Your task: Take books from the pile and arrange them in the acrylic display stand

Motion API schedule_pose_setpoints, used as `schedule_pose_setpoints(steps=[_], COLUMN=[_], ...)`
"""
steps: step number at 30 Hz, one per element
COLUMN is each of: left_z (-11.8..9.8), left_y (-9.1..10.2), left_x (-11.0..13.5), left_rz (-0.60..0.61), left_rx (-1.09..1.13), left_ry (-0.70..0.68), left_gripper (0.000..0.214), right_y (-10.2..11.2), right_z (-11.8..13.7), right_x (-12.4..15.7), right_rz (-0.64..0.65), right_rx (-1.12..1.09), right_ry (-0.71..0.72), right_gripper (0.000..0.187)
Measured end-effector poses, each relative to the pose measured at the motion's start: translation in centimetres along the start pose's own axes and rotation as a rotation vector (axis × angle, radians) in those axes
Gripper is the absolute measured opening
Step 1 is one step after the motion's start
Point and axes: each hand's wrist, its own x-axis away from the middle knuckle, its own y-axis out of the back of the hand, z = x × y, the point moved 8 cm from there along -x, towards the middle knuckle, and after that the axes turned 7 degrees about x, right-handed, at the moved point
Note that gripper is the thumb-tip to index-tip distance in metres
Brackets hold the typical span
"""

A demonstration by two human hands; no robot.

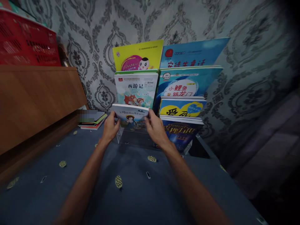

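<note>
Both my hands grip one pale-blue children's book (130, 116), held upright at the front left slot of a clear tiered book stand (120, 135). My left hand (110, 127) clasps its left edge, fingers closed. The right edge is pinched by my right hand (155, 127). Behind it stand a white book with a cartoon figure (136, 89) and a yellow book (137, 55). The stand's right column holds a dark blue book (181, 132), a yellow-and-blue book (181, 107), a light blue book (187, 82) and a blue book (194, 52).
The stand sits on a dark blue cloth with small pale motifs (131, 187). A flat stack of books (92, 120) lies at left beside a wooden cabinet (35, 100) with a red basket (25, 42) on top. Patterned grey wallpaper (248, 62) is behind; the surface drops off at right.
</note>
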Motion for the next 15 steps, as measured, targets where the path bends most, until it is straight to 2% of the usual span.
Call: schedule_pose_setpoints(steps=[5,10,13,15], left_z=[-1.0,-0.9,0.0,1.5], left_y=[0.8,0.9,0.8,0.9], left_x=[-0.4,-0.4,-0.3,-0.1], left_rz=[0.018,-0.019,-0.054,-0.083], left_rx=[0.166,0.196,0.186,0.158], left_ry=[-0.053,-0.049,-0.031,0.015], left_gripper=[0.012,0.021,0.029,0.034], right_y=[1.0,2.5,3.7,4.8], right_z=[1.3,2.9,3.4,4.2], right_x=[-0.4,-0.5,-0.4,-0.3], right_rz=[0.051,0.03,-0.065,-0.194], right_rx=[0.017,0.013,-0.006,0.002], right_ry=[0.023,0.055,0.058,0.059], right_gripper=[0.015,0.022,0.027,0.027])
